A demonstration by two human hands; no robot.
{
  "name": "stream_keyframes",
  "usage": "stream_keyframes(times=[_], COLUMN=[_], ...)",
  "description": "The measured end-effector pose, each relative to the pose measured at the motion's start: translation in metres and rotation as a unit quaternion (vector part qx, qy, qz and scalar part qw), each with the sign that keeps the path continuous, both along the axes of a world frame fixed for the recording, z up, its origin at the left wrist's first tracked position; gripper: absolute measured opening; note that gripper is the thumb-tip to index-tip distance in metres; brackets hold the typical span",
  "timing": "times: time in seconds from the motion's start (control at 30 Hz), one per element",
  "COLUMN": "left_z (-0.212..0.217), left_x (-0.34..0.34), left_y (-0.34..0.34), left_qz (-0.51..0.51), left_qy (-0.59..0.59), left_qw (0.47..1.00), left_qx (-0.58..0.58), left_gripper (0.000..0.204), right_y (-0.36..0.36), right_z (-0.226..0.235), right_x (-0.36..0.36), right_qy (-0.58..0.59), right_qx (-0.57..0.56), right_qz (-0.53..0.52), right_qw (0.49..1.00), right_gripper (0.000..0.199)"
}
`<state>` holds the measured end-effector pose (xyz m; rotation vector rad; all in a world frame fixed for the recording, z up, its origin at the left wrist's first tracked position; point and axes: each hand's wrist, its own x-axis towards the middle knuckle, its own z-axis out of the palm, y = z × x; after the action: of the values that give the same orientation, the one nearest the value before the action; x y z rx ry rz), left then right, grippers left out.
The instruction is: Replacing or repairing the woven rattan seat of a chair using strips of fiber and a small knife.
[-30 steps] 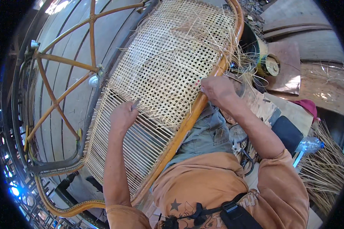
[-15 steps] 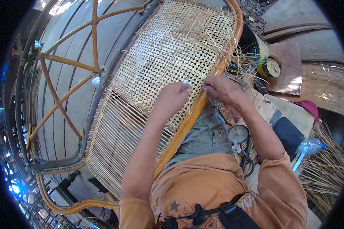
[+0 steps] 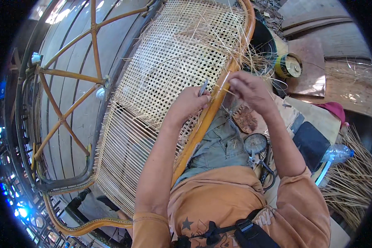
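Note:
A chair frame of glossy orange-brown rattan (image 3: 213, 111) lies across my lap, its panel woven with pale cane webbing (image 3: 173, 56). My left hand (image 3: 187, 104) is closed over the webbing beside the near rail, and a small pointed metal tool (image 3: 203, 88) sticks up from its fingers. Just across the rail, my right hand (image 3: 253, 93) has its thumb and fingers drawn together. A thin cane strand (image 3: 228, 91) seems to run between the two hands; its ends are hidden.
Loose cane ends (image 3: 252, 58) bristle at the far right rail. Beyond them stand a black bucket (image 3: 263, 41) and a yellow-black can (image 3: 289, 65). Scissors (image 3: 255, 160), a plastic bottle (image 3: 338, 153) and a cane bundle (image 3: 351, 177) lie to the right. Another rattan frame (image 3: 62, 120) stands left.
My right hand has lifted off the rail and moved right. My left hand has come slightly nearer the rail, still with the metal tool. The view has shifted a little.

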<state>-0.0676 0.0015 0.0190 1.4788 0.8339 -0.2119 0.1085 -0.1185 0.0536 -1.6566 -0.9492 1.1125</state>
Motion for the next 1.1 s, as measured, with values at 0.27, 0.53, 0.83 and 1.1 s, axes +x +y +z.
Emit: stream_keyframes(times=[0.27, 0.53, 0.83, 1.1], left_z=[0.008, 0.012, 0.020, 0.027], left_x=[0.001, -0.010, -0.046, -0.071], left_y=[0.000, -0.001, -0.003, 0.014], left_qz=[-0.013, 0.131, -0.014, -0.103], left_qy=[0.009, 0.006, 0.161, 0.244], left_qw=[1.000, 0.991, 0.902, 0.917], left_qx=[0.008, 0.002, 0.399, 0.300], left_gripper=[0.023, 0.020, 0.030, 0.030], right_y=[-0.083, -0.113, -0.008, 0.009], right_z=[0.017, 0.005, -0.020, -0.030], right_x=[0.034, -0.022, -0.052, -0.045], right_qy=[0.108, 0.114, -0.373, -0.416], right_qx=[0.065, -0.061, 0.087, 0.032], right_qz=[-0.237, -0.197, 0.063, 0.151], right_qw=[0.963, 0.972, 0.922, 0.896], right_gripper=[0.014, 0.013, 0.010, 0.009])
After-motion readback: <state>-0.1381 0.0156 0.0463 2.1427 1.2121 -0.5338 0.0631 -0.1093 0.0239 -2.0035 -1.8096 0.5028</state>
